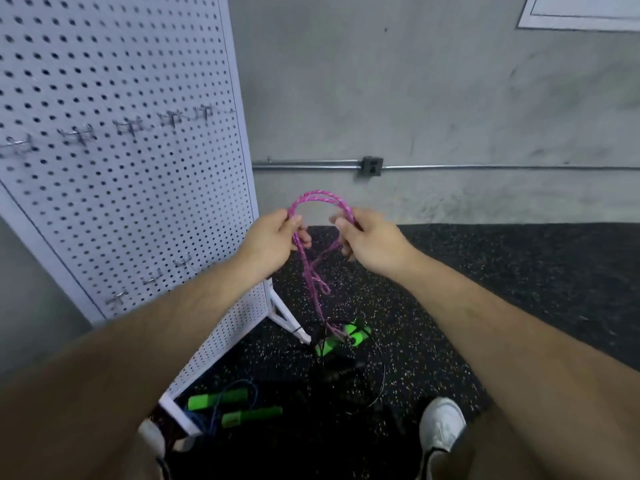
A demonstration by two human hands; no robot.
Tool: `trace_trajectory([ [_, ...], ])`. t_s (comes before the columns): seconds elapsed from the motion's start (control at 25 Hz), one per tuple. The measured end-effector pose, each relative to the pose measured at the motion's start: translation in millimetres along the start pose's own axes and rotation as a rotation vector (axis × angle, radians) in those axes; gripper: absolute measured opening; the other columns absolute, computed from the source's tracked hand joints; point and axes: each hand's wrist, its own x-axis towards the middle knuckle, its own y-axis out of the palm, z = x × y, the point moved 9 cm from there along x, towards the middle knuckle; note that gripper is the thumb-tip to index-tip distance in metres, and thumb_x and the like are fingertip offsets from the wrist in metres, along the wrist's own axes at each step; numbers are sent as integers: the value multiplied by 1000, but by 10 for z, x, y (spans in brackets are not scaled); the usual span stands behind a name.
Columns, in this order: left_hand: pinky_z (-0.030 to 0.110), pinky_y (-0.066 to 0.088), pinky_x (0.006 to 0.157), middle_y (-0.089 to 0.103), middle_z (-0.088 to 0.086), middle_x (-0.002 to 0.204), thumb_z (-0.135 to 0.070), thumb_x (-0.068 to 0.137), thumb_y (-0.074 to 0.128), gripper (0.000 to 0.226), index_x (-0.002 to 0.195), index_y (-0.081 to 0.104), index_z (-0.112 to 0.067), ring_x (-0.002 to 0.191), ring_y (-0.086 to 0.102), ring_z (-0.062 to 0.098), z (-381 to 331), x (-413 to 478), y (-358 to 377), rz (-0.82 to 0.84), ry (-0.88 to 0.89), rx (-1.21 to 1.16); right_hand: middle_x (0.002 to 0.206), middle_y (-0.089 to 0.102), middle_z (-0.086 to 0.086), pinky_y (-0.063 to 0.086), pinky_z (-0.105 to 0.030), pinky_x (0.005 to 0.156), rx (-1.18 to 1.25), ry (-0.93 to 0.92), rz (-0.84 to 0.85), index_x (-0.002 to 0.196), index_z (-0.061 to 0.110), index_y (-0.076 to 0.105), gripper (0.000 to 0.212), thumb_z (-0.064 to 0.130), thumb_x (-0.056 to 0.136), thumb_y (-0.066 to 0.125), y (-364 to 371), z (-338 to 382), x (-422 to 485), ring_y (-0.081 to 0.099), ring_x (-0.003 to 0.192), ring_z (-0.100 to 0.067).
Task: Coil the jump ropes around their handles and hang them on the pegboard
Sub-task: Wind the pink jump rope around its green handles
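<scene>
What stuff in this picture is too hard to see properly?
All in the head view:
- Pink rope, gripped by the left hand and right hand: its handles are lost in the blurry pile on the floor.
- Hooks on the pegboard: smeared by blur, shape unclear.
- Black rope: thin, fades into the dark mat.
- Left shoe: mostly hidden by the left forearm.

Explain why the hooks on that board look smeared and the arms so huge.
Head view: motion blur streaks the hooks on the pegboard; the wide-angle lens stretches the forearms near the frame edges; the pink rope is sharper; lighting is soft, without glare.
</scene>
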Motion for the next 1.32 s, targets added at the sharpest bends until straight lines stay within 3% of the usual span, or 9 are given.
trace_trajectory([
  [0.12, 36, 61, 78, 74, 2, 86, -19, 108, 45, 25, 95, 65, -19, 78, 74, 14, -328, 81, -126, -26, 97, -63, 82, 62, 6, 51, -34, 82, -143, -36, 161, 119, 13, 64, 27, 32, 101, 57, 380, -42, 28, 61, 79, -18],
  [0.4, 33, 60, 82, 76, 0, 96, -25, 106, 50, 21, 105, 70, -20, 90, 75, 19, -243, 173, -403, -56, 67, -237, 65, 61, -1, 49, -33, 62, 25, 34, 98, 83, 11, 68, 28, 35, 97, 65, 623, 8, 338, 55, 56, -17],
  [0.52, 36, 53, 94, 72, -7, 115, -36, 105, 48, 22, 119, 65, -32, 104, 69, 14, -2, 68, -97, 197, -17, -95, 61, 59, -2, 48, -33, 55, 239, 62, 33, 91, 5, 70, 29, 31, 100, 60, 469, 84, 414, 54, 53, -16],
  [0.64, 40, 53, 98, 74, -12, 110, -35, 103, 54, 18, 116, 66, -32, 104, 69, 6, 164, -26, 275, 364, -17, 55, 56, 55, -1, 43, -26, 48, 381, 62, -21, 87, 9, 69, 27, 29, 101, 59, 350, 102, 442, 49, 45, -12],
  [0.8, 35, 54, 85, 77, -10, 90, -23, 105, 53, 18, 99, 70, -26, 84, 71, 1, 106, 81, 167, 197, -16, 57, 63, 56, -5, 45, -31, 56, 388, 37, -90, 102, 10, 62, 19, 29, 98, 64, 215, 43, 428, 51, 51, -16],
  [0.92, 22, 47, 66, 75, -7, 86, -23, 106, 50, 21, 99, 69, -25, 67, 66, 0, -47, 139, -30, 81, 11, 31, 92, 66, -5, 52, -33, 66, 414, 97, -9, 124, 11, 54, 40, 24, 90, 71, 265, -75, 371, 61, 71, -17],
  [1.04, 22, 50, 65, 74, -6, 86, -23, 106, 50, 21, 100, 69, -28, 72, 69, 9, -213, 184, -204, -10, 62, -57, 100, 71, 3, 54, -31, 68, 95, 25, 213, 117, 18, 66, 33, 30, 87, 75, 569, -55, 249, 64, 75, -9],
  [1.2, 29, 53, 70, 76, -1, 90, -22, 106, 51, 20, 104, 70, -23, 84, 74, 17, -340, 167, -261, -27, 101, -199, 73, 69, -9, 55, -42, 72, 47, -30, 93, 88, 9, 73, 26, 35, 89, 74, 653, 11, 267, 57, 61, -19],
  [1.32, 17, 49, 70, 75, -10, 101, -34, 106, 48, 26, 115, 70, -24, 85, 69, 7, -395, 100, -298, -29, 109, -108, 76, 70, -19, 56, -48, 72, 90, -12, 46, 84, 11, 72, 22, 31, 93, 71, 567, 92, 295, 59, 60, -23],
])
